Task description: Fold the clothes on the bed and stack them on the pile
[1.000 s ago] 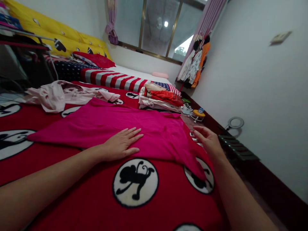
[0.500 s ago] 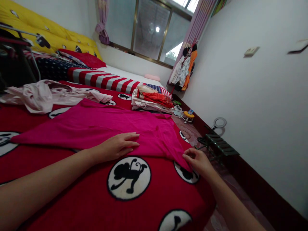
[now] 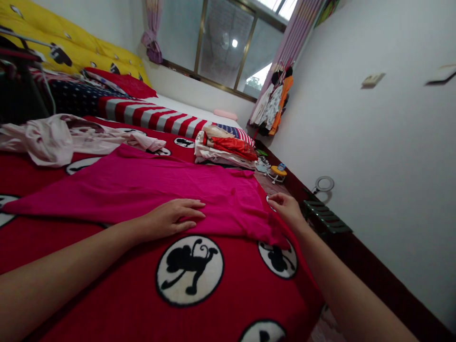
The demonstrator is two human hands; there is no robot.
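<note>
In the head view, a magenta knit shirt (image 3: pixel 142 190) lies spread flat on a red monkey-print blanket (image 3: pixel 249 304). It looks light, soft and limp, so it would probably handle best if taken by its edges. The left hand (image 3: pixel 173 217) rests on the shirt with its fingers extended and relaxed, grasping nothing. The right hand (image 3: pixel 287 209) is at the shirt's right edge with its fingers loosely curled, though I cannot tell whether they pinch cloth. Beyond lie a crumpled pale pink garment (image 3: pixel 53 140), a stack of folded clothes (image 3: pixel 226 149) and a stars-and-stripes quilt (image 3: pixel 153 118). Hanging clothes (image 3: pixel 276 99) stand beside a window (image 3: pixel 224 47), and a green slatted rack (image 3: pixel 326 216) sits along the right wall (image 3: pixel 392 142).
</note>
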